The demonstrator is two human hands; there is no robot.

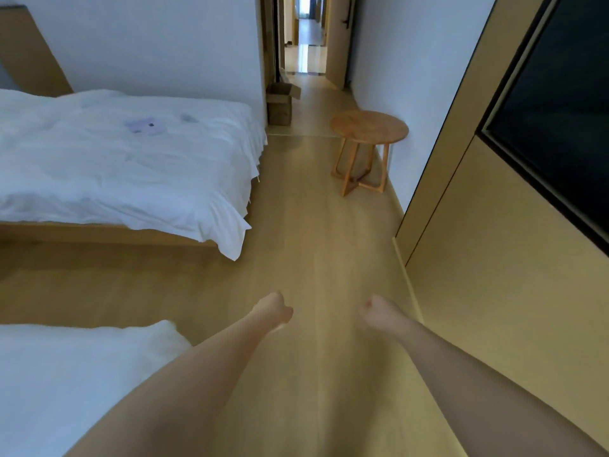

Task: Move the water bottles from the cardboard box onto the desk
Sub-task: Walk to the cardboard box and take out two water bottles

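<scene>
A brown cardboard box (280,105) with open flaps stands on the floor far ahead, by the wall corner at the hallway's mouth. Its inside is hidden, and no water bottles show. Both my arms stretch forward over the wooden floor. My left hand (274,309) is curled into a fist and holds nothing. My right hand (375,313) is curled the same way, also with nothing in it. Both hands are far short of the box.
A bed with white bedding (131,159) fills the left side, with a second white bed corner (82,374) at lower left. A round wooden side table (369,127) stands by the right wall. A wood panel with a dark screen (560,120) lines the right. A floor strip runs between.
</scene>
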